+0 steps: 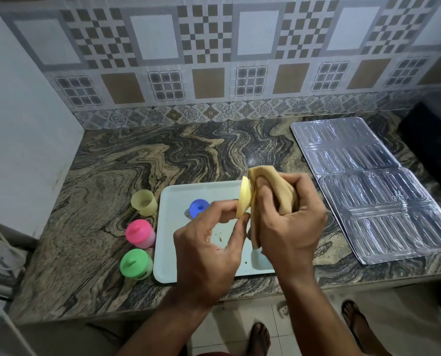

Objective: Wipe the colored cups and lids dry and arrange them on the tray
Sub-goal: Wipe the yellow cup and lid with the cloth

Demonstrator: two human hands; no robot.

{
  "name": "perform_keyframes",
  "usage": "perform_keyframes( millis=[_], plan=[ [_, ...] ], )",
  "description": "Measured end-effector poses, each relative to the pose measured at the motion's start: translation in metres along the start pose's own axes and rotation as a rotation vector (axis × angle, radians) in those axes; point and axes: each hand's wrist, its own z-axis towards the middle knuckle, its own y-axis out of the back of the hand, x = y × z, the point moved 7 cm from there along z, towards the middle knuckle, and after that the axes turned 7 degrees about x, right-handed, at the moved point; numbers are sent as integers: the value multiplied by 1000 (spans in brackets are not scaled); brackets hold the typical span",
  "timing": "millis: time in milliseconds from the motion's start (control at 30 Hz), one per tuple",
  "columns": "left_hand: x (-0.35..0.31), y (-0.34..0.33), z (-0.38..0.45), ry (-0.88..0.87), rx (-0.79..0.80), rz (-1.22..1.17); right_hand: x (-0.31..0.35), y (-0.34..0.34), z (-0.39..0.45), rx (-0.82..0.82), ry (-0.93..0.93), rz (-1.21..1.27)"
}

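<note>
On the swirled marble counter (106, 181), an open pale yellow plastic cup (144, 206), a pink-lidded cup (140, 233) and a green-lidded cup (136, 264) are standing just left of the pale blue rectangular tray (170, 253), which is carrying a blue-lidded cup (198, 208). Above the tray, the left hand (209, 250) is pinching the round yellow lid (244, 200) edge-on between thumb and fingers (226, 210). The right hand (289, 222) is gripping a tan cloth (278, 187), pressing it against the lid's right face.
</note>
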Motion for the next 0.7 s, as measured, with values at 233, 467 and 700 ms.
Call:
perform_keyframes(
  millis=[233, 467, 700],
  plan=[
    [33, -19, 0, 538, 34, -771, -6, 16, 5, -75, -61, 197],
    [39, -35, -5, 741, 77, -1177, -6, 13, -1, 79, -26, 211],
    [38, -30, 2, 582, 212, -1052, -5, 9, -3, 193, -2, 121]
  ],
)
